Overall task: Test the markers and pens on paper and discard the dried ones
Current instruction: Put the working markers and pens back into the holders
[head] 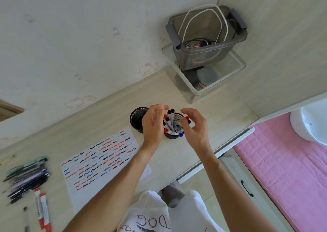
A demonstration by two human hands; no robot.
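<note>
From my remote feed, the pale wooden desk (203, 107) fills the view, with a smoky grey storage bin (208, 54) stacked in a clear tray (221, 83) at its far corner; the bin holds white cable loops and a tangle of small clips. On the near left lies the test paper (99, 162), covered in rows of red, blue and black squiggles, none of it legible as words. Beside the sheet a loose pile of pens (26, 177) rests on the desk, and just in front of it two red-capped markers (41, 208), their barrel print too blurred for me to read. My shirt below shows the hand-lettered word "DOG". Two black mesh cups stand side by side: the left cup (137, 116) shows nothing inside that I can make out, while the right cup (172, 134) is packed with capped markers (170, 123) in red, blue and black. My left hand (153, 125) hovers against the bunch, fingers loosely extended, holding nothing. My right hand (194, 127) pinches the marker caps at the cup's right side
</note>
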